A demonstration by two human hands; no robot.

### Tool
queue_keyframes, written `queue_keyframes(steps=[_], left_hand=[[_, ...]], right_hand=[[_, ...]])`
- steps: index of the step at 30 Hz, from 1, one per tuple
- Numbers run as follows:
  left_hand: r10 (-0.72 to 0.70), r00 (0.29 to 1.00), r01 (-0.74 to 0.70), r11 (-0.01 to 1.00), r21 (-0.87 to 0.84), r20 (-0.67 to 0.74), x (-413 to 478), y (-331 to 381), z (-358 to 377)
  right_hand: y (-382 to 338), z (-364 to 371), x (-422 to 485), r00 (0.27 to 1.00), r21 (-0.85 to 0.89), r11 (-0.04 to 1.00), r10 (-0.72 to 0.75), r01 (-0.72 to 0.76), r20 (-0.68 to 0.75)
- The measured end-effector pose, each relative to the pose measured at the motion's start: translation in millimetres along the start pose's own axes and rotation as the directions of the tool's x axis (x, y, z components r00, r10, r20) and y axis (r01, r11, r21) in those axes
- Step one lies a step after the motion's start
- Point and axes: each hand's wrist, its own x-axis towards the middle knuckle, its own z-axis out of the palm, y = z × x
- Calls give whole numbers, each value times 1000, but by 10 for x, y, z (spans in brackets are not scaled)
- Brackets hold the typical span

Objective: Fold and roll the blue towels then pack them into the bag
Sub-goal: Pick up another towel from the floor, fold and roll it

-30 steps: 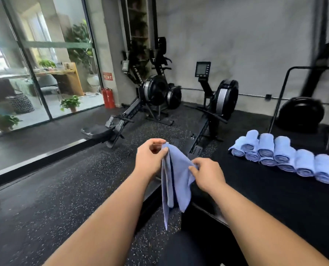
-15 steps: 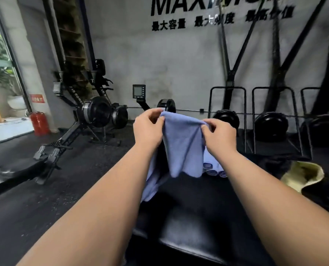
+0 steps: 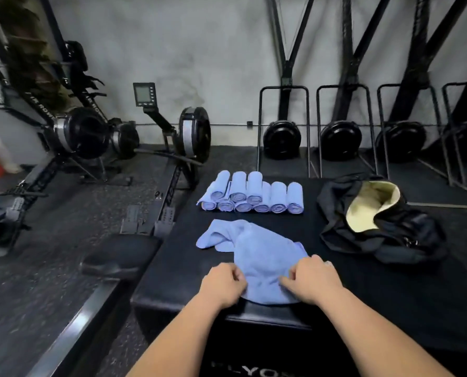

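Head view: your left hand (image 3: 222, 284) and right hand (image 3: 311, 278) pinch the near end of a blue towel (image 3: 259, 251) with curled fingers. It lies rumpled on the black bench (image 3: 363, 281), its long axis running away from you and leftward. Just beyond it, rolled towels (image 3: 251, 195) sit stacked in a row, ends facing you. A black bag (image 3: 382, 232) slumps to the right, showing pale yellow lining; its contents cannot be told. Rowing machines (image 3: 183, 137) stand on the floor at left.
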Motion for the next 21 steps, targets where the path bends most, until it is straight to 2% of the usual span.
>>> queue_keyframes(steps=[1,3,6,7,10,13,15,17,19,21], left_hand=[[21,999,-20,1000,18,-42,-1,-5,10],[69,988,-47,986,158,-137,34,-21,19],[251,932,-153,926,344,-260,129,-70,34],[322,912,-219,907,359,-256,160,-95,55],[452,867,-364,862,354,-210,249,-151,134],[445,874,-344,849,401,-195,246,-92,171],[447,866,-308,830,465,-225,244,-43,150],[458,850,-280,811,514,-261,288,-31,156],[462,838,-262,808,527,-292,332,-29,186],[503,795,-298,810,504,-338,406,-64,237]], right_hand=[[-5,27,21,996,-26,1000,-12,9,-88],[-42,59,72,975,12,998,-50,54,-215],[-149,186,167,971,145,975,-140,170,-196],[-197,244,181,974,144,974,-148,173,-170],[-312,412,214,952,59,986,-131,153,-276],[-383,398,282,902,9,989,-132,149,-411],[-413,290,328,894,-30,988,-149,150,-423],[-397,233,412,915,17,994,-91,106,-392],[-330,241,489,885,83,991,-55,105,-462],[-275,383,570,887,93,988,-67,123,-456]])
